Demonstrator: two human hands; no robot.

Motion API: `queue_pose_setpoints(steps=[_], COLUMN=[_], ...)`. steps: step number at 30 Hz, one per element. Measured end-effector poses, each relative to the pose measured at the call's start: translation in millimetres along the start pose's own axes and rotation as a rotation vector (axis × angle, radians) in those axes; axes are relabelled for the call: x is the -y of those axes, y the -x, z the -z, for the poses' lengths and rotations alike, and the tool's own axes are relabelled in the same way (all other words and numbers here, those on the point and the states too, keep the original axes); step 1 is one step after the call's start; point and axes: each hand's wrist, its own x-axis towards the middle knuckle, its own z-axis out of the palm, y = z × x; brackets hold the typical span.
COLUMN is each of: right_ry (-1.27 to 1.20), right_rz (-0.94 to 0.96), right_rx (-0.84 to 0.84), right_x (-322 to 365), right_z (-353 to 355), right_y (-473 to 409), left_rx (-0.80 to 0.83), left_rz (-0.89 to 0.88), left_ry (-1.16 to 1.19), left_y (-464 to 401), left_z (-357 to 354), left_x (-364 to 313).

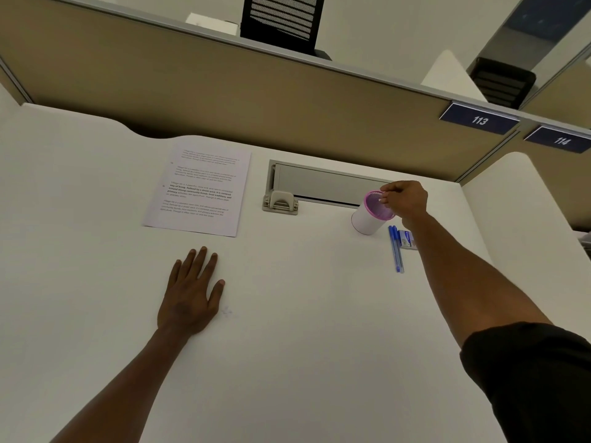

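R hand fingers pinch cup far rim.

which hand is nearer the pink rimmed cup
Right. The right hand is over the pink rim of the cup, fingers above its opening. The left hand lies flat on the desk, far off to its left.

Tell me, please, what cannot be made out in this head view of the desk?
Head view:
Whether the right hand pinches anything above the cup: only a tiny white speck shows at its fingers.
The small box beside the pens: partly hidden by the right forearm, label too small.
The printed sheet: text too small and blurred to read.
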Motion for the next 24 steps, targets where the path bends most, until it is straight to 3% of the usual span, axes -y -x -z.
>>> queue_pose_setpoints(steps=[2, 20, 24], right_ry=[-0.076, 0.256, 0.184], right_rz=[-0.038, 0.176, 0.236], right_rx=[0.016, -0.132, -0.248], right_x=[-2, -10, 1], right_z=[1, -23, -33], right_y=[0, -3, 23], left_rx=[0.002, -0.015, -0.016], left_rz=[0.003, 0.001, 0.002], left_ry=[0.002, 0.004, -0.001], left_y=[0, 0, 0], left_z=[0, -1, -3], left_x=[0, 0, 2])
